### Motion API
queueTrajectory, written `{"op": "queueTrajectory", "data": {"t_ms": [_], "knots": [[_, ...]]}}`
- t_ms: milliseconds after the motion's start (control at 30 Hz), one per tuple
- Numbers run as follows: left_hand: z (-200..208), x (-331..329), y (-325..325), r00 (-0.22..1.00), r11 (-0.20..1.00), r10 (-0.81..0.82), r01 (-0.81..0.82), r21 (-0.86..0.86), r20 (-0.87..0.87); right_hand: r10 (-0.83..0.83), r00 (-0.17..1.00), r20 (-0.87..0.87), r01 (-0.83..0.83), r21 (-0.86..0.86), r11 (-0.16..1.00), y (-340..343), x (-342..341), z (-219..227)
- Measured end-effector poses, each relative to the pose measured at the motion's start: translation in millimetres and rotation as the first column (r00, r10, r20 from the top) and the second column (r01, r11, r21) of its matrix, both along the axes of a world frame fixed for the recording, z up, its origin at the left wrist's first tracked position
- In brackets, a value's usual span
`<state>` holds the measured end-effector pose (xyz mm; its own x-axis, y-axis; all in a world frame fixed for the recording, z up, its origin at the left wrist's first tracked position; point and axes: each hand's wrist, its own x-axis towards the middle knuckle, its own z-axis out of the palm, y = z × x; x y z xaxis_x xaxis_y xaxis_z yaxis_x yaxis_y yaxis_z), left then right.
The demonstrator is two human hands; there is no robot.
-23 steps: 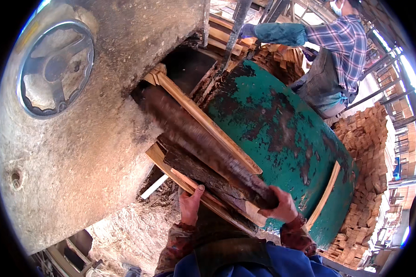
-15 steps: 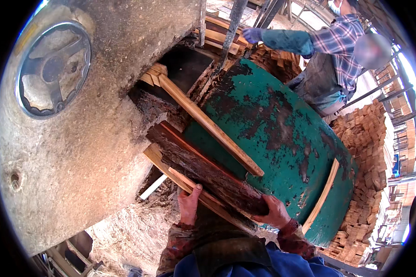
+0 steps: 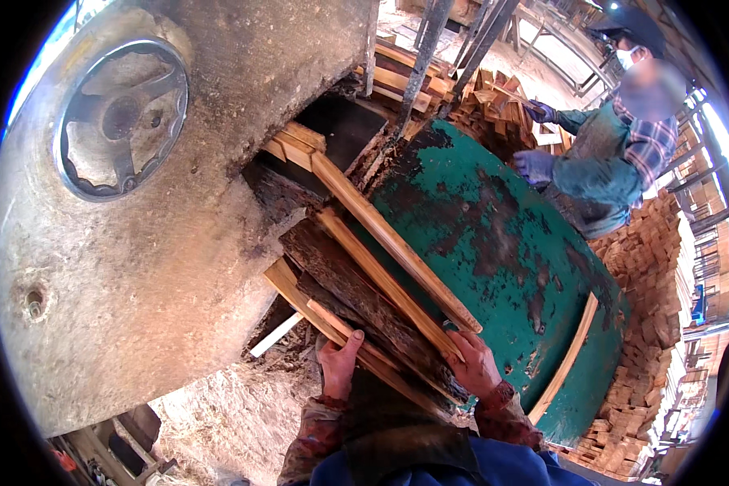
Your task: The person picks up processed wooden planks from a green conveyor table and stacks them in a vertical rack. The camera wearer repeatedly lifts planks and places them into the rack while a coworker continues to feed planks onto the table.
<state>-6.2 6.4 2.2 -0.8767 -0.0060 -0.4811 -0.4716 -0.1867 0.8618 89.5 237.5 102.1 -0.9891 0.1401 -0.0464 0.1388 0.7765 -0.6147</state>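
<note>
On the left we see a handwheel on a dusty machine panel, whose right edge stands just beside the boards' far ends. Our left hand grips the left-hand boards, thumb over a narrow pale strip, its other fingers mostly hidden. Between our hands, a dark bark-covered slab slants from far left to near right. Along its right side lies a pale sawn strip, its near end held in our right hand. Just right of that, a longer strip runs alongside. The worn green surface spreads between it and a curved strip near the right edge. Stacked wood pieces rise beyond; a co-worker stands far right.
</note>
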Motion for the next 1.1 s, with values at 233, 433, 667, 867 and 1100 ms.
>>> {"op": "queueTrajectory", "data": {"t_ms": [233,433,667,867,1100], "knots": [[8,-2,-1,0.997,1.0,-0.022,0.021,0.016,0.08,0.036,0.998,0.054,-0.037,0.03,0.999,-2,-12,-19],[8,-3,-1,0.998,1.0,-0.021,0.022,-0.016,0.059,0.067,0.988,0.137,-0.051,-0.114,0.992,18,-17,-40],[2,-3,-4,0.998,0.999,-0.03,0.032,-0.02,0.061,0.133,0.986,0.103,-0.122,-0.105,0.987,31,-16,-31],[-4,0,-2,0.998,1.0,-0.017,0.016,0.003,0.063,0.084,0.991,0.105,-0.073,-0.105,0.992,42,-7,-39],[-1,-3,-3,0.997,1.0,-0.027,0.028,-0.009,0.073,-0.014,0.999,0.029,0.011,0.114,0.993,22,-15,-43]]}}
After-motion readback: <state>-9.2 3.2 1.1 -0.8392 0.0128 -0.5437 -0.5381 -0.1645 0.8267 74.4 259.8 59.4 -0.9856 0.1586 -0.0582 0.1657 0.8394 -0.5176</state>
